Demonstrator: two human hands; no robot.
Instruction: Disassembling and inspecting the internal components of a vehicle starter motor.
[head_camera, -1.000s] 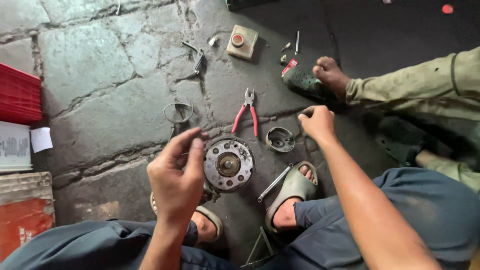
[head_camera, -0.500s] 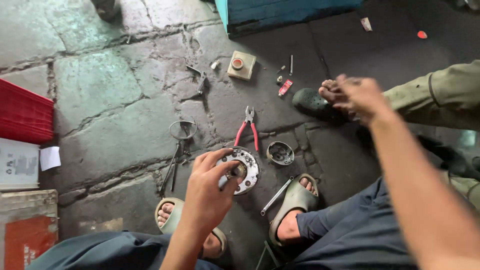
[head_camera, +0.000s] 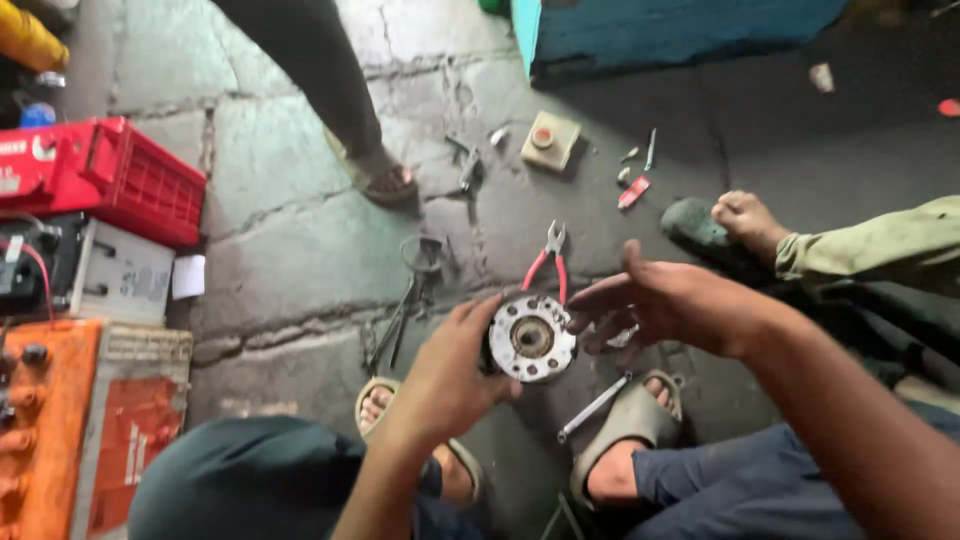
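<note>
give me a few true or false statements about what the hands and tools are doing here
1. The left hand holds the round metal part. True.
2. The right hand grips the red-handled pliers. False: the pliers lie on the floor beyond the part.
3. A wrench lies by the right sandal. True.
4. The red crate sits at the right of the view. False: it is at the left.
5. Another person's hand is at the right. True.
</note>
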